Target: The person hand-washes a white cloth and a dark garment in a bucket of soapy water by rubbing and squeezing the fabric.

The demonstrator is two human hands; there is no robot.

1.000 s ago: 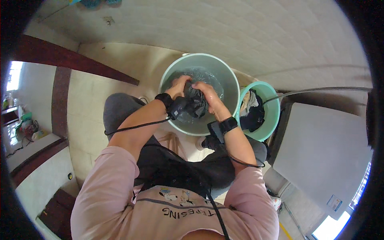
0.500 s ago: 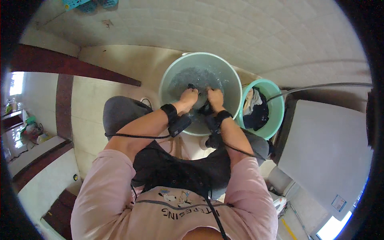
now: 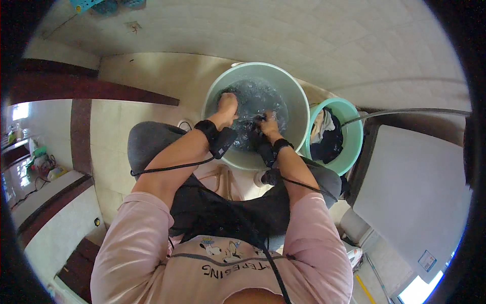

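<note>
A large pale green bucket stands between my knees, with murky grey water churning inside. Both my hands reach into it. My left hand is at the bucket's left, its fingers curled down at the water; what they hold, if anything, is hidden. On the other side my right hand is closed on a dark wet cloth, most of which lies under the water. Black straps with small dark boxes sit on both wrists.
A smaller mint-green bucket with dark and beige clothes touches the large one on the right. A grey hose runs over it beside a white-lidded appliance. A tiled wall rises beyond, and a dark red door edge juts in at left.
My hands have moved apart: the left went up and to the left, and the right slightly down. The water is more stirred, with more ripples and splashes.
</note>
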